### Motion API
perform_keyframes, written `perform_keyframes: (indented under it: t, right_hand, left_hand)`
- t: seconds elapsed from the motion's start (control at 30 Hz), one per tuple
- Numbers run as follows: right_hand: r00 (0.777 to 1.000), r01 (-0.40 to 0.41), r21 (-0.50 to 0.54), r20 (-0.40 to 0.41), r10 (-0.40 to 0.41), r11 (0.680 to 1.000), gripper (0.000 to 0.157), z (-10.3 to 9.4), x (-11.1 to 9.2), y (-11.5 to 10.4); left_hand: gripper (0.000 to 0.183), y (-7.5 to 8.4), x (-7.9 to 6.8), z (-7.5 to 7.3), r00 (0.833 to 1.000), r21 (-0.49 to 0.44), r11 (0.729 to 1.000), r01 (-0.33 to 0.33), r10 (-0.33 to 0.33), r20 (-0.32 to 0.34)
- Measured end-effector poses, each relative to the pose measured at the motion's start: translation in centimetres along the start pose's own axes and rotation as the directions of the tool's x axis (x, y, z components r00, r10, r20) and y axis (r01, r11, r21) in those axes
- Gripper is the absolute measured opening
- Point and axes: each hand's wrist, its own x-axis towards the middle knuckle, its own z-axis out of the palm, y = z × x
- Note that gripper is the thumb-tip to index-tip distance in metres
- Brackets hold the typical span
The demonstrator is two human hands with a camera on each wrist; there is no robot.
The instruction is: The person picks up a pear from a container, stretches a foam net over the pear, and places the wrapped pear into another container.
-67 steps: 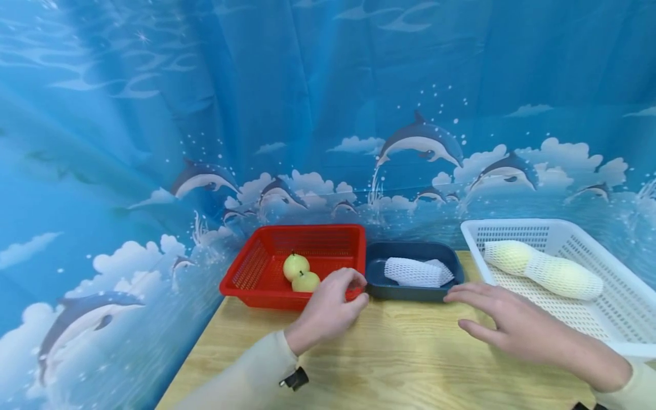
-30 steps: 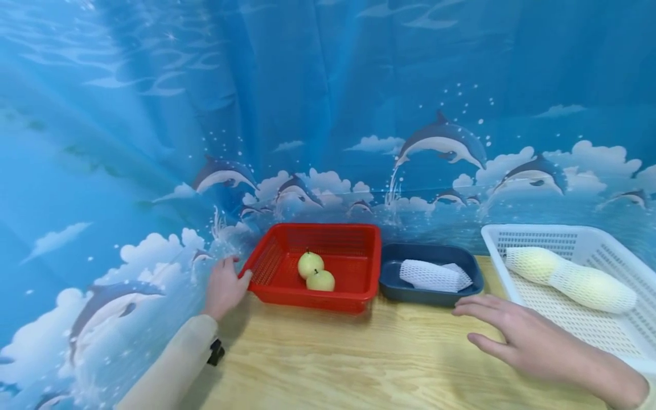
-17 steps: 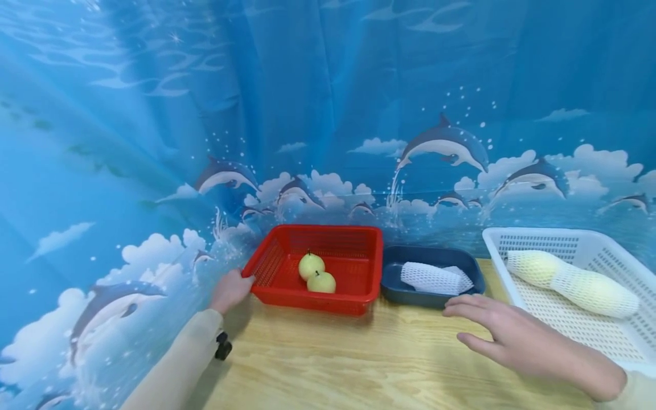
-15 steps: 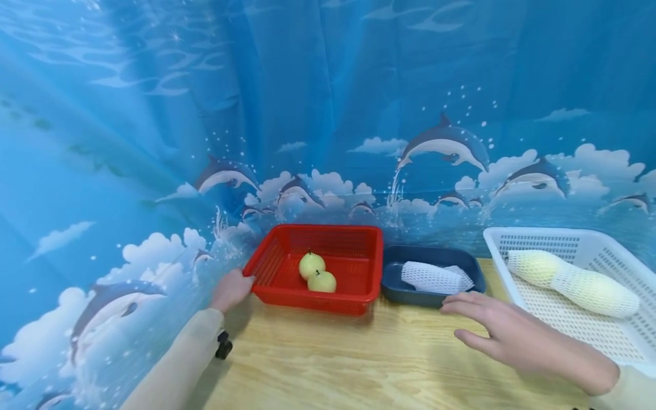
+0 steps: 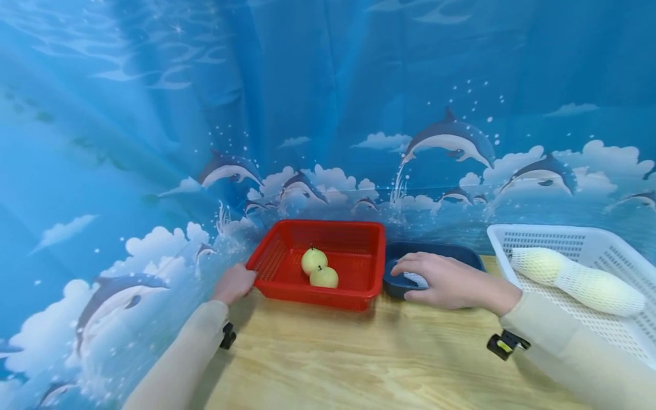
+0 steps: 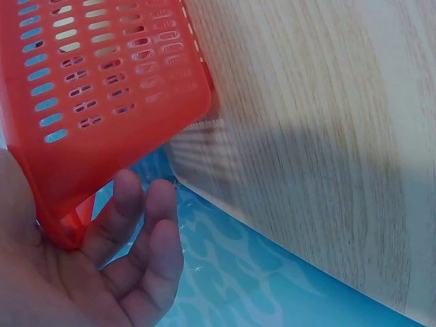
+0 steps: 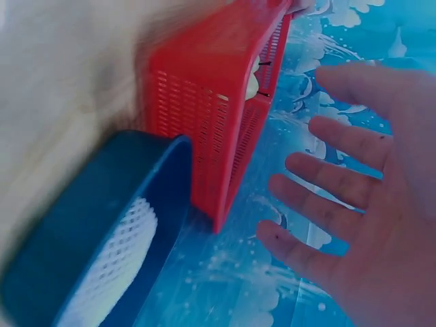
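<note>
Two yellow-green pears (image 5: 324, 277) lie together inside the red plastic basket (image 5: 307, 294). My left hand (image 5: 234, 283) grips the basket's left rim; in the left wrist view its fingers (image 6: 153, 262) curl beneath the rim. Over the dark blue tray (image 5: 463, 254) is my right hand (image 5: 446, 280), palm down and holding nothing. Spread, slightly bent fingers (image 7: 320, 201) show in the right wrist view, apart from both containers. A white foam net sleeve (image 7: 119, 262) lies in the tray, mostly hidden by the hand in the head view.
On the right stands a white perforated basket (image 5: 622, 250) with yellowish items in white foam nets (image 5: 597, 290). The three containers stand in a row on the wooden table (image 5: 328, 359). Behind them hangs a blue dolphin-print curtain (image 5: 318, 114).
My left hand has gone from the red basket's right front corner to its left rim and taken hold there. Lately my right hand has moved left, over the dark blue tray.
</note>
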Motion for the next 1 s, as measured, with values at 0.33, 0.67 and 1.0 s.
perform_keyframes:
  t: [0.33, 0.67, 1.0]
  right_hand:
    - [0.992, -0.005, 0.065, 0.127, -0.004, 0.998, 0.053, 0.0, 7.6, -1.0]
    - [0.973, 0.009, 0.042, 0.230, -0.019, 0.999, 0.062, 0.0, 13.3, -1.8]
    - [0.948, -0.040, 0.007, 0.316, 0.036, 0.999, 0.071, 2.0, 18.7, -2.2]
  left_hand:
    - [0.027, -0.1, 0.1, 0.1, 1.000, 0.006, 1.000, 0.002, -0.002, 0.012]
    - [0.031, 0.1, 0.1, 0.0, 0.999, -0.014, 0.999, -0.044, 0.044, 0.010]
    - [0.028, 0.2, 0.1, 0.3, 1.000, -0.007, 1.000, -0.014, 0.014, -0.009]
